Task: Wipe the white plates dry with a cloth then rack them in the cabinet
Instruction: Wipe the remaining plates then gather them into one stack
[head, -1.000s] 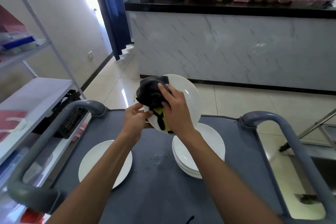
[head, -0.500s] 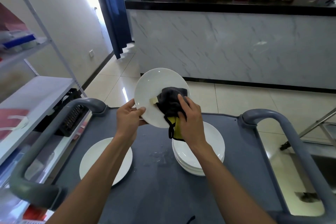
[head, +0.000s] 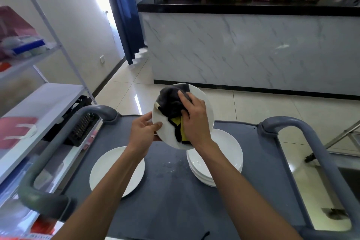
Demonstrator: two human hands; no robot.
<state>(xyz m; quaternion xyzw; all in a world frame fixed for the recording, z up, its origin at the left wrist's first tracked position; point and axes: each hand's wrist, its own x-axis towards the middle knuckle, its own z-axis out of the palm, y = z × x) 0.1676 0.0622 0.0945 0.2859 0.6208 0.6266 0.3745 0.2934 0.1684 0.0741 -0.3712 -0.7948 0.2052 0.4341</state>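
Head view looks down on a grey cart (head: 175, 200) whose flat top has a matte, slightly felted look, with thick rounded tubular handles curving up at either side. Above the cart the left hand (head: 143, 131) grips the lower left rim of a round, glossy white plate (head: 167, 132), thumb on the face and fingers curled behind, holding it tilted up toward the camera. The right hand (head: 194, 121) presses a bunched dark grey cloth (head: 171, 101) against the upper part of the plate's face, its fingers curled over the soft, fuzzy folds; a yellow layer with black edging hangs out under the palm, and a small pale tag sticks out at the cloth's left edge.

Below the held plate, on the right of the cart top, sits a stack of white plates (head: 222, 154), smooth and shallow with rolled rims. On the left lies a single white plate (head: 109, 169), flat on the surface and well apart from the stack. Between them a few water droplets (head: 169, 167) glisten on the grey top.

Beyond the cart stands a worktop (head: 253, 8) with a black slab and a pale veined marble-patterned front. White metal shelving (head: 48, 95) runs along the left.
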